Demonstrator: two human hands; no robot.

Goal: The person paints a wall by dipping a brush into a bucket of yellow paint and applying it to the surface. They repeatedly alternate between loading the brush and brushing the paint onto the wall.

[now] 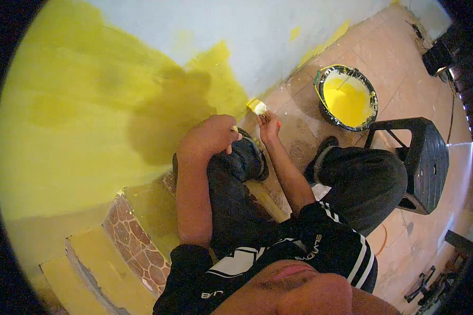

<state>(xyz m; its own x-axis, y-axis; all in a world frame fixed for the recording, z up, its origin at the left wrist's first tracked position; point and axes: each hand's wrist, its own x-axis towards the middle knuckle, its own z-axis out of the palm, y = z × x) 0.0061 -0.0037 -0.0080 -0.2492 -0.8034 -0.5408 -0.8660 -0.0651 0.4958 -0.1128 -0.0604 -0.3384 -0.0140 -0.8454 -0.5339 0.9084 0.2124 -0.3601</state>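
Note:
My right hand [268, 126] is closed round the handle of a paintbrush [257, 106]. Its bristles, coated with yellow paint, are right at the foot of the wall [157, 31], where the yellow area ends near the floor. My left hand [211, 135] is curled in front of my knee, close to the wall. A small pale bit shows at its fingers, and I cannot tell what it is. To the right of the brush, a black bucket [374, 97] holds yellow paint [346, 100], with pale smears inside its rim.
A black plastic stool [428, 163] lies on its side by the bucket, near my right knee. Tiled floor [389, 58] stretches along the wall. Steps [102, 262] with a stone-patterned face [136, 241] are at lower left. Dark objects [431, 289] lie at lower right.

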